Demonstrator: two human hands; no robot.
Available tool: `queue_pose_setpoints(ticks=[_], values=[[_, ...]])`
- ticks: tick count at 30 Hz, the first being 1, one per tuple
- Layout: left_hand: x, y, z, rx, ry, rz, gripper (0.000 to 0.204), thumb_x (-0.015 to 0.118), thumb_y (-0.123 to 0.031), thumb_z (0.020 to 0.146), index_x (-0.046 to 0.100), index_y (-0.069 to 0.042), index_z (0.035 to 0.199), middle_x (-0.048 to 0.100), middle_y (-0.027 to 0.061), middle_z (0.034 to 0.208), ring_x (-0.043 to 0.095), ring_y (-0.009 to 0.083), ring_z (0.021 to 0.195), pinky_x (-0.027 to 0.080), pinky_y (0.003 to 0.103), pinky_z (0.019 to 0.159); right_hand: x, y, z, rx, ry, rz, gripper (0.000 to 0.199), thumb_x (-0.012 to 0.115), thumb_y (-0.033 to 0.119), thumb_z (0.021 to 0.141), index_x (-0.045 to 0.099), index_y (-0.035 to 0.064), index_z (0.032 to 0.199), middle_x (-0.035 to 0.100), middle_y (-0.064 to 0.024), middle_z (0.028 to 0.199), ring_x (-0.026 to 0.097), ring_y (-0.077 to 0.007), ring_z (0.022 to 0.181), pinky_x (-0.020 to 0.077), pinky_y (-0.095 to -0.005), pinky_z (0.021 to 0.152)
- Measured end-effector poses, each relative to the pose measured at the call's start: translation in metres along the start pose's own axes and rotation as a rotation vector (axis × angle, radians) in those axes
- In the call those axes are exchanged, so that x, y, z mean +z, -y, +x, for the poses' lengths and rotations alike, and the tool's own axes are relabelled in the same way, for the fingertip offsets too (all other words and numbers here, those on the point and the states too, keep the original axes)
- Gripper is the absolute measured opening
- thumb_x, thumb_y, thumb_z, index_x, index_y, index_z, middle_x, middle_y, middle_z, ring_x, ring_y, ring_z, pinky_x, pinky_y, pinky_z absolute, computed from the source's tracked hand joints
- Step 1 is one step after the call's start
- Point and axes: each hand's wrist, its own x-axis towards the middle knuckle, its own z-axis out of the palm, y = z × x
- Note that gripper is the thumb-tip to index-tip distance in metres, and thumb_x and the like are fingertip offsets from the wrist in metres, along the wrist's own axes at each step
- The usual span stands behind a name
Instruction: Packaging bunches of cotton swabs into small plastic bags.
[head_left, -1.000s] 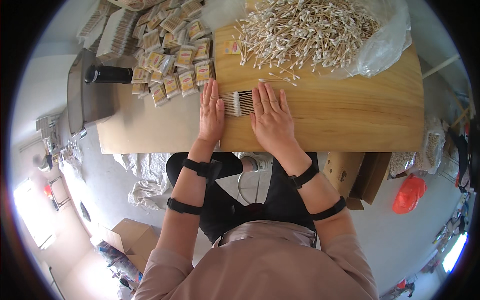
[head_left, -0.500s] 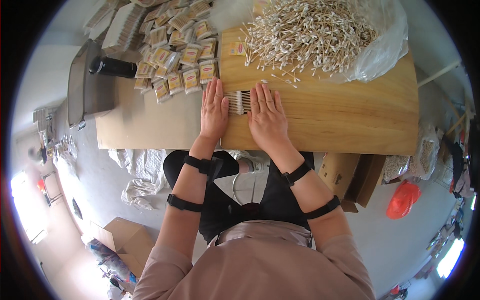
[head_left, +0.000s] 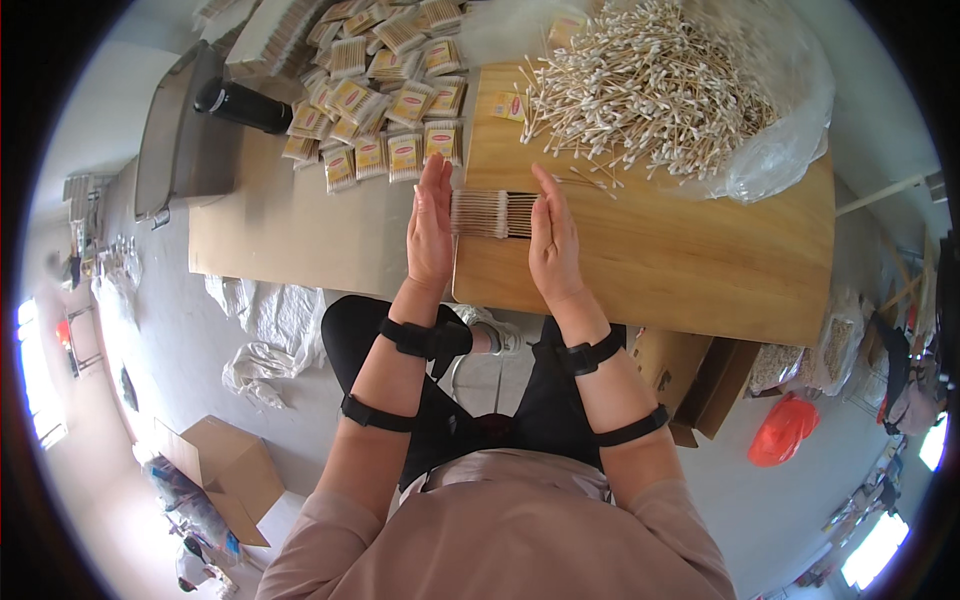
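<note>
A neat row of cotton swabs [head_left: 480,214] lies side to side on the wooden board, between my two hands. At its left end my left hand [head_left: 431,230] stands on edge, fingers stretched out and palm turned inward. My right hand [head_left: 554,240] faces it from the right end, also on edge with straight fingers. Both palms are close against the swab ends; neither hand grasps anything. Just beyond my right fingertips, a few loose swabs [head_left: 600,178] lie near a large heap of swabs [head_left: 650,95].
Small packed bags of swabs [head_left: 405,155] with yellow cards pile up at the far left. A yellow card [head_left: 509,106] lies beside the heap. Clear plastic sheeting [head_left: 775,150] borders the heap. A black bottle [head_left: 243,106] and grey bin [head_left: 185,150] are at the left.
My hands have turned from palm-down to on edge, and the right one has moved away from the left. More of the swab row now shows between them. The whole view has shifted slightly.
</note>
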Motion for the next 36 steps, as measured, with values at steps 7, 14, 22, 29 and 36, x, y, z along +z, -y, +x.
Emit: queue_pose_setpoints(ticks=[7, 14, 22, 29, 36], values=[[0.000, -0.006, 0.004, -0.067, -0.033, -0.180, 0.058, 0.021, -0.042, 0.105, 0.032, -0.002, 0.145, 0.035, 0.0093, 0.150, 0.031, 0.0227, 0.140, 0.021, 0.035, 0.116, 0.014, 0.002, -0.002, 0.151, -0.027, 0.225, 0.048, 0.032, 0.031, 0.104, 0.039, -0.0018, 0.139, 0.048, -0.0204, 0.136, 0.047, -0.0272, 0.125, 0.0349, -0.0327, 0.104], [0.003, -0.006, 0.003, -0.084, -0.048, -0.213, 0.058, 0.022, -0.042, 0.104, 0.035, -0.001, 0.143, 0.038, 0.0104, 0.148, 0.033, 0.0226, 0.139, 0.022, 0.034, 0.116, 0.036, 0.008, -0.003, 0.189, -0.029, 0.403, 0.050, 0.033, 0.031, 0.104, 0.037, -0.0045, 0.138, 0.046, -0.0195, 0.138, 0.042, -0.0269, 0.129, 0.0287, -0.0338, 0.109], [0.000, -0.008, 0.002, -0.057, -0.014, -0.227, 0.047, 0.032, -0.020, 0.100, 0.036, 0.001, 0.142, 0.038, 0.0113, 0.148, 0.032, 0.0234, 0.139, 0.022, 0.034, 0.116, 0.042, 0.006, -0.001, 0.193, -0.022, 0.445, 0.045, 0.037, 0.026, 0.103, 0.038, -0.0032, 0.138, 0.045, -0.0176, 0.139, 0.041, -0.0247, 0.130, 0.0288, -0.0338, 0.109], [-0.030, -0.021, 0.004, 0.342, 0.425, 1.100, 0.068, 0.045, 0.008, 0.078, 0.031, 0.001, 0.144, 0.036, 0.0155, 0.147, 0.029, 0.0285, 0.141, 0.021, 0.042, 0.117, -0.003, -0.007, -0.012, 0.032, 0.116, -0.022, 0.057, 0.054, 0.004, 0.085, 0.037, -0.0047, 0.138, 0.041, -0.0195, 0.141, 0.037, -0.0294, 0.134, 0.0282, -0.0384, 0.112], [-0.030, -0.022, 0.003, 0.530, 0.490, 1.589, 0.063, 0.048, -0.001, 0.083, 0.032, 0.000, 0.143, 0.038, 0.0166, 0.145, 0.030, 0.0312, 0.140, 0.024, 0.043, 0.116, -0.001, 0.006, -0.017, -0.216, 0.379, -0.920, 0.074, 0.060, 0.035, 0.085, 0.036, -0.0085, 0.140, 0.031, -0.0236, 0.150, 0.022, -0.0327, 0.144, 0.0196, -0.0470, 0.116]])
